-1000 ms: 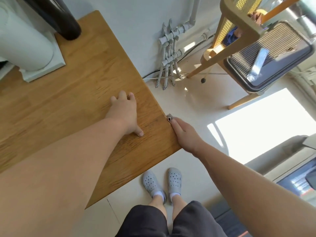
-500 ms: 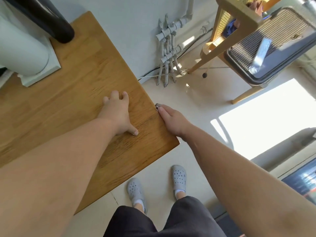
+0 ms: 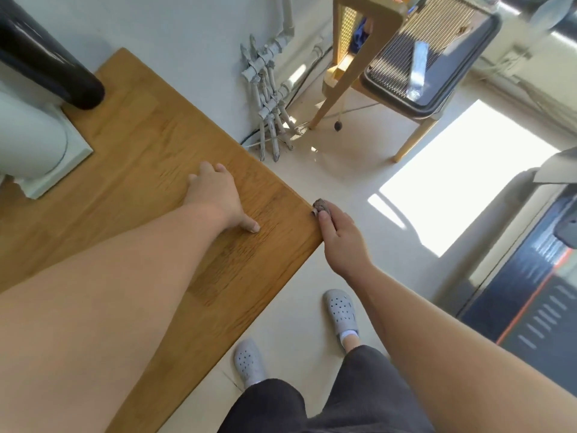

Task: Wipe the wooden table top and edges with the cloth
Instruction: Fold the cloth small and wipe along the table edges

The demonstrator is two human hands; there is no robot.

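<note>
The wooden table (image 3: 150,157) fills the left half of the head view, its right edge running diagonally toward a corner near my right wrist. My left hand (image 3: 215,195) lies flat on the table top with fingers spread, holding nothing. My right hand (image 3: 338,235) presses against the table's right edge close to the corner. It is closed on a small grey-brown cloth (image 3: 320,206), of which only a bunched tip shows beyond my fingertips.
A white appliance base (image 3: 53,157) and a black cylinder (image 3: 53,70) stand on the table's far left. Grey pipes (image 3: 268,101) run down the wall. A wooden chair (image 3: 359,57) with a dark tray (image 3: 437,57) stands on the floor beyond. My feet in grey clogs (image 3: 342,310) are below.
My right hand with the cloth slid along the table's right edge, away and then back toward the near corner. My left hand stayed flat on the top. My feet stepped apart.
</note>
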